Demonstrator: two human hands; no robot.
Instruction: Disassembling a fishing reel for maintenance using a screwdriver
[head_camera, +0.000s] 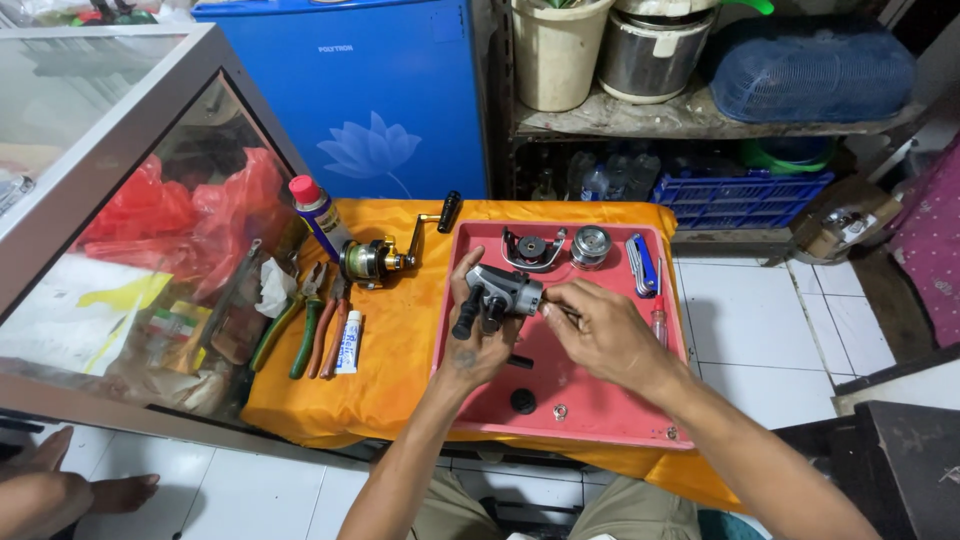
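Fishing reel body (503, 292) sits gripped in the left hand (476, 335) above the red tray's (600, 405) middle; the right hand (598, 330) pinches its side fitting.

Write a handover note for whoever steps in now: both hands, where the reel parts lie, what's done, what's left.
Left hand: grips the grey reel body from below, over the red tray.
Right hand: fingertips pinched at the body's right end; whether it holds a small part or tool cannot be told.
In the tray: rotor and spool at the back, blue multi-tool and small screwdriver on the right, black cap and loose small parts in front.
On the orange cloth: second reel, spray can, pliers, tube.
Done: rotor and spool are off.
Left: the body is in hand, parts apart.
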